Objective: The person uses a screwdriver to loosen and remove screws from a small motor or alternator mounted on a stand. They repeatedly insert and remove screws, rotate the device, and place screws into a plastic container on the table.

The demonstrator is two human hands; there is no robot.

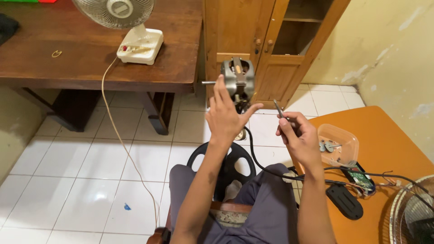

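Your left hand (226, 115) is up at chest height, fingers spread and wrapped around the back of the fan motor (237, 80), thumb out to the right under it, and the motor sits in the air in front of the wooden cabinet (271, 45) with its metal shaft (208, 82) poking left; a black cable (257, 158) drops from it across your lap. Your right hand (298, 135) is beside it, just apart, fingers curled shut around a thin metal tool (279, 108) that slants up toward the motor without touching it. Right of that hand, on the orange table (384, 131), there's a clear plastic tub (339, 144) holding a few small grey metal parts; I can't tell exactly what they are. Nearer you on that table lie a green circuit board (359, 177) with loose wires and a black oval cover (344, 201), and a fan grille (413, 212) sits at the corner. Across the white tiled floor (81, 180), a small white desk fan (131, 27) stands on the dark wooden table (90, 58), its cord (122, 140) trailing down
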